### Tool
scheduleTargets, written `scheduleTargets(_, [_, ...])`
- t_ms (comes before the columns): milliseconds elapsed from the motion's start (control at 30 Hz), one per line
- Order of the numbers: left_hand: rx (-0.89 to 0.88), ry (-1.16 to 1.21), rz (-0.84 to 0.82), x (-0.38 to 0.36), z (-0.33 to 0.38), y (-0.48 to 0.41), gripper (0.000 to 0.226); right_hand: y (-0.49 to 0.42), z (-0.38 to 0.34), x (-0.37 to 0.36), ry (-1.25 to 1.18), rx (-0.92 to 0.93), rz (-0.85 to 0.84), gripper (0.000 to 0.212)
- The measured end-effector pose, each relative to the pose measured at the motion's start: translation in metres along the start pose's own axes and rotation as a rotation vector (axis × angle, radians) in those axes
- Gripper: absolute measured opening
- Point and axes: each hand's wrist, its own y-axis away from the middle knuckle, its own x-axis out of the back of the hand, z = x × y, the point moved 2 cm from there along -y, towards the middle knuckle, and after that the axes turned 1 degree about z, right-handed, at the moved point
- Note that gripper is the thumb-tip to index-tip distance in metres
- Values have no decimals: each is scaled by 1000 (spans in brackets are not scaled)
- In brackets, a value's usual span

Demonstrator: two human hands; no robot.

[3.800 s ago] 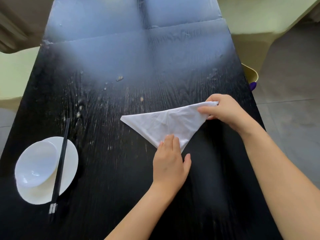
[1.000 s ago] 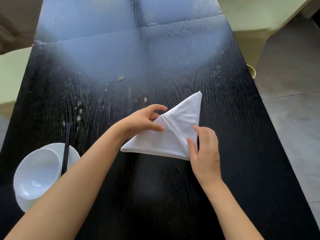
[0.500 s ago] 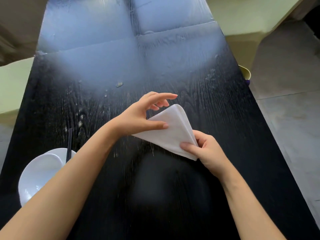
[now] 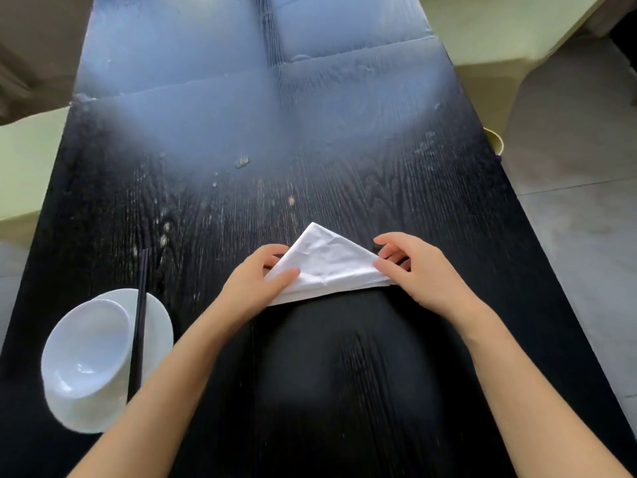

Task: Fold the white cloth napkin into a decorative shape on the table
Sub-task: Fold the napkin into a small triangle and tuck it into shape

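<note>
The white cloth napkin [image 4: 327, 263] is folded into a small triangle, apex pointing away from me, its long edge toward me, on the black wooden table [image 4: 310, 374]. My left hand [image 4: 256, 282] pinches its left corner, thumb on top and fingers curled under the edge. On the other side, my right hand [image 4: 417, 270] holds the right corner between thumb and fingers. The near edge looks slightly lifted off the table.
A white bowl [image 4: 86, 346] rests tilted on a white plate [image 4: 155, 322] at the near left, with black chopsticks [image 4: 139, 315] laid across them. Pale green seats [image 4: 24, 167] flank the table. A yellow object [image 4: 494, 141] sits past the right edge.
The napkin was lifted and turned between my hands; now it lies as a triangle with its apex away from me, and each hand holds one base corner.
</note>
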Motion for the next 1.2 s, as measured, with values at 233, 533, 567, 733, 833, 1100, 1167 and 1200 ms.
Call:
scheduleTargets(233, [-212,-40,233,-13,-30,47,55,24,12,-16,201,256,86,31])
scheduleTargets(533, [-194,42,334,-16,-30,44,39,19,24,-19,211,388,341,16])
scheduleTargets(567, [-178,77,322,-16,-31,44,40,19,24,-20,222,405,354,13])
scheduleTargets(733, [-137,125,204,-14,-31,43,34,16,25,-23,231,421,386,17])
scheduleTargets(833, [-139,112,180,-13,-32,42,33,15,25,-24,244,418,404,16])
scheduleTargets(1100, [-55,80,293,-15,-29,37,14,15,29,-21,292,477,380,6])
scheduleTargets(1167, [-16,60,312,-16,-28,35,16,15,30,-20,309,485,372,4])
scheduleTargets(1200, [1,55,318,-16,-28,34,16,16,30,-20,311,483,364,4])
